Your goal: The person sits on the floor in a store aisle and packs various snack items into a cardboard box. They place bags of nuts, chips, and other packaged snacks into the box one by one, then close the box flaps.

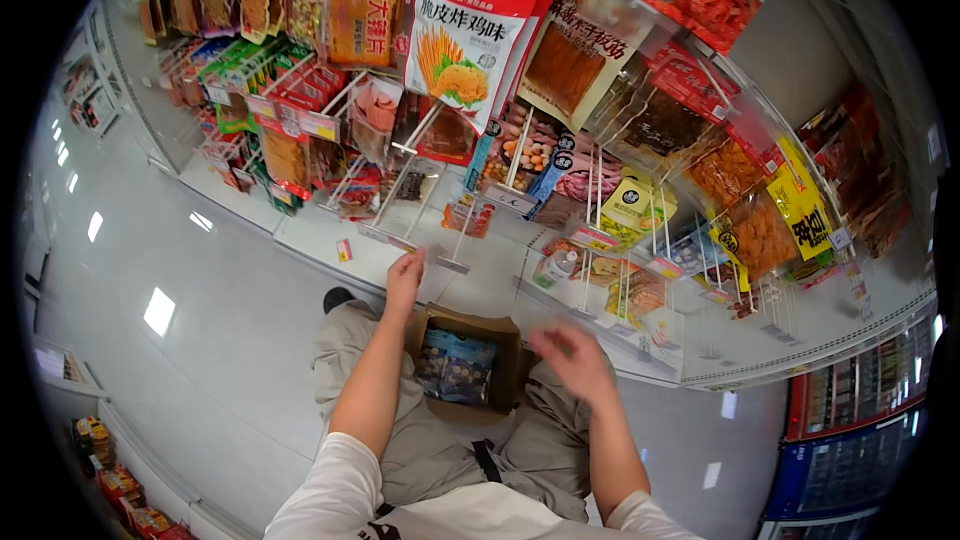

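Observation:
My left hand (405, 281) is raised with curled fingers at the front end of a wire display hook, by its label holder (388, 238). Whether the fingers grip the holder is not clear. My right hand (574, 360) is blurred, with fingers apart and nothing visible in them, just right of the carton. Between my knees stands the open cardboard box (501, 324). Inside it lie blue snack packets (456, 366), on the left side of the box. A bare hook with a label holder (452, 265) juts out right of my left hand.
Packaged snacks hang on hooks above, among them a large red-and-white bag (469, 37). On the white bottom shelf (487, 277) lie a small orange packet (466, 216), a loose price tag (343, 250) and a clear bottle (556, 268). Blue and red glass-fronted units (840, 457) stand at right.

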`<state>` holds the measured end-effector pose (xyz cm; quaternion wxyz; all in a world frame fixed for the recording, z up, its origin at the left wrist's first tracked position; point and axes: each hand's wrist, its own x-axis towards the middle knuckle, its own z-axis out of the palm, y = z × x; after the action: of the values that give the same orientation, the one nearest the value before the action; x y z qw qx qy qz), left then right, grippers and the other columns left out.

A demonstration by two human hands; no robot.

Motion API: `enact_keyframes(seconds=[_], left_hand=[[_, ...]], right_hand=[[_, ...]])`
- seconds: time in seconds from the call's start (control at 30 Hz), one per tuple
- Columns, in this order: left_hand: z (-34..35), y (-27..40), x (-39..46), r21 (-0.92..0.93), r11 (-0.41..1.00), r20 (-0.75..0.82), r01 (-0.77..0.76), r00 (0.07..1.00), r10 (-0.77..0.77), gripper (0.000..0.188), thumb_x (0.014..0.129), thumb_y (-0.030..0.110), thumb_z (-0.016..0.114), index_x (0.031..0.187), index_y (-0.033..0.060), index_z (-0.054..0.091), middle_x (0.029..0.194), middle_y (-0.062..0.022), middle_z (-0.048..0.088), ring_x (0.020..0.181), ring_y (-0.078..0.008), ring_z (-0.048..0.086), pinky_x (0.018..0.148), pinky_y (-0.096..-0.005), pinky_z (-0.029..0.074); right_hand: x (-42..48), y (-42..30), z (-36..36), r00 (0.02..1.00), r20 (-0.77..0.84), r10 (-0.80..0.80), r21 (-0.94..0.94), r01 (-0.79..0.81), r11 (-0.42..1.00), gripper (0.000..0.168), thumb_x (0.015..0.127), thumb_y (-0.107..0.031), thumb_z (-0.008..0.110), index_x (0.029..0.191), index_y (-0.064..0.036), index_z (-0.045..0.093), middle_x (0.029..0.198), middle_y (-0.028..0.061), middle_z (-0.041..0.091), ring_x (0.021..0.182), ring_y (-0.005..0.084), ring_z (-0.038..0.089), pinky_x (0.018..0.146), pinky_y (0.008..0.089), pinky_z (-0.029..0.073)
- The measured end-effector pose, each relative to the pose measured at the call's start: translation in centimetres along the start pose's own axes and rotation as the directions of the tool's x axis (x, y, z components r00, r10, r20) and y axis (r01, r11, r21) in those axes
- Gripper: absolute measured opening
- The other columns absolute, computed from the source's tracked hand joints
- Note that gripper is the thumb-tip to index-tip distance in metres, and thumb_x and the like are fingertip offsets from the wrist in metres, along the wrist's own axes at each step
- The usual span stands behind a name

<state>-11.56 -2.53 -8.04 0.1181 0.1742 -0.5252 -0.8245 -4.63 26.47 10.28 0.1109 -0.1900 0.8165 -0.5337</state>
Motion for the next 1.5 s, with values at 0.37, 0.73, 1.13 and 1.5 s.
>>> enact_keyframes(seconds=[0.37,0.73,1.13,1.5], left_hand=[[2.1,4.9,2.1,-0.623,0.76,0.218,0.185,0.974,-0.059,0.047,0.103,0.046,0.042,0.127,0.0079,0.053,0.106,-0.0055,0.066,0.082,-0.0139,0.059,0.083,-0.0309,0.047],[1.1,4.8,4.1,-0.49,0.842,0.276,0.225,0.956,-0.095,0.044,0.104,0.045,0.038,0.124,0.0101,0.055,0.112,-0.0022,0.067,0.086,-0.0121,0.058,0.086,-0.029,0.044],[0.2,5.0,2.9,-0.426,0.887,0.274,0.181,0.96,-0.064,0.041,0.102,0.043,0.04,0.123,0.0109,0.056,0.112,-0.0027,0.068,0.089,-0.0112,0.06,0.083,-0.0284,0.044],[0.4,6.2,-0.5,-0.445,0.887,0.137,0.123,0.988,-0.068,0.06,0.096,0.055,0.04,0.132,0.0076,0.048,0.125,-0.0096,0.06,0.107,-0.0207,0.057,0.093,-0.037,0.044]], right_hand=[[27.3,-12.0,3.1,0.863,-0.436,-0.256,0.227,0.381,0.896,0.083,0.088,-0.024,0.075,0.149,-0.003,0.022,0.144,0.0199,0.04,0.128,0.0249,0.046,0.099,0.0351,0.045],[31.2,-12.0,7.3,0.904,-0.338,-0.261,0.341,0.376,0.861,0.042,0.089,-0.018,0.073,0.121,0.003,0.056,0.107,0.008,0.067,0.094,0.0106,0.062,0.082,0.0262,0.049],[27.8,-12.8,7.0,0.922,-0.28,-0.267,0.518,0.379,0.767,0.031,0.1,-0.022,0.058,0.12,0.002,0.058,0.117,0.0085,0.066,0.102,0.0137,0.063,0.089,0.03,0.05],[14.5,-11.4,4.9,0.93,-0.064,-0.363,0.701,0.301,0.647,0.039,0.097,-0.02,0.062,0.127,0.003,0.054,0.122,0.0103,0.064,0.111,0.0178,0.061,0.098,0.0337,0.046]])
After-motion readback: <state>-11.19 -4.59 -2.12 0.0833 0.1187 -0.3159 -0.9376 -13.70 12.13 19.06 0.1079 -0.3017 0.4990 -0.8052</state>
